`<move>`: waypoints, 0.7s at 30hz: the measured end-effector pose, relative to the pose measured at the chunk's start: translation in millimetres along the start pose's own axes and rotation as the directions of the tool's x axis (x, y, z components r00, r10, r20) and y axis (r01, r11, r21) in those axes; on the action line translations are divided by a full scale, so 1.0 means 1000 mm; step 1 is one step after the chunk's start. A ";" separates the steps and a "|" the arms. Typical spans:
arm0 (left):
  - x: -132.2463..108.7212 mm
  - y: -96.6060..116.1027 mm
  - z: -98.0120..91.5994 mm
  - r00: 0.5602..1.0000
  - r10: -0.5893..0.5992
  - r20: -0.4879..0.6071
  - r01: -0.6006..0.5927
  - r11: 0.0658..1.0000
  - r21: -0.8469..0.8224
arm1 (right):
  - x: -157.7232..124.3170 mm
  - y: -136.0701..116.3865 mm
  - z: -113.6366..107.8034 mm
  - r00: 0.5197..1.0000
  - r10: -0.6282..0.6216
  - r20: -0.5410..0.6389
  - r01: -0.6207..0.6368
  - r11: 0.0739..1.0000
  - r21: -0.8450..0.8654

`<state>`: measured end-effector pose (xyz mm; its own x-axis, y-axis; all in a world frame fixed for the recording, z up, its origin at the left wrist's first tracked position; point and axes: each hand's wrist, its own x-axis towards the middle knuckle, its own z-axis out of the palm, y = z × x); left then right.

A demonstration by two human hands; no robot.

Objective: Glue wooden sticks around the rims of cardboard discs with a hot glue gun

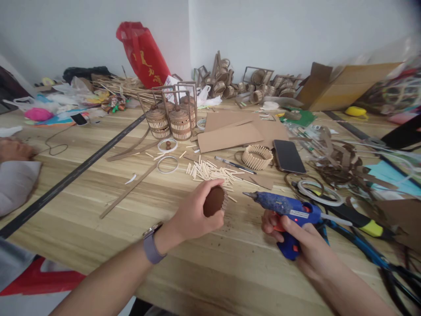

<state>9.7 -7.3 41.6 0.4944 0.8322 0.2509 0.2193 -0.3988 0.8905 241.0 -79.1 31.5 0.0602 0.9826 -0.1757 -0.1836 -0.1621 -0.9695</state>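
My left hand, with a watch on its wrist, is closed around a small round brown cardboard cup with a ridged edge. My right hand grips a blue hot glue gun, its nozzle pointing left toward the cup and apart from it. A glue stick juts from the gun's rear, and a small red light shows on its side. Just beyond the cup lies a loose pile of short wooden sticks. Behind the gun sits a ring of upright sticks.
A phone, a pen and cardboard sheets lie ahead. Small lidded baskets in frames stand beyond, left of centre. Pliers and tape rolls are at right. Another person's hand rests at far left.
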 end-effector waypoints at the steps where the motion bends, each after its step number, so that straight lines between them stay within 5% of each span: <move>1: 0.000 0.001 -0.001 0.998 0.058 0.008 -0.059 0.995 0.083 | 0.000 -0.001 0.000 1.000 -0.007 0.006 0.007 1.000 0.009; 7: 0.001 -0.006 0.003 0.969 0.216 0.124 -0.245 0.918 0.313 | 0.004 0.002 0.000 1.000 0.009 0.001 -0.009 0.999 0.032; 11: 0.004 -0.022 0.005 0.929 0.210 0.306 -0.318 0.876 0.363 | 0.005 0.004 -0.001 0.999 0.033 -0.015 -0.033 0.999 0.042; 17: 0.011 -0.031 -0.012 0.874 0.074 0.480 -0.277 0.888 0.367 | 0.006 0.004 -0.003 0.999 0.037 -0.011 -0.038 0.999 -0.035; 21: 0.014 -0.026 -0.028 0.882 0.048 0.470 -0.216 0.926 0.310 | 0.005 0.004 -0.004 0.999 0.044 0.002 -0.044 0.995 -0.090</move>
<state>-12.7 25.1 32.4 0.8413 0.5336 0.0859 0.3573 -0.6683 0.6525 244.1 -74.8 26.2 0.0495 0.9746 -0.2182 -0.0971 -0.2127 -0.9723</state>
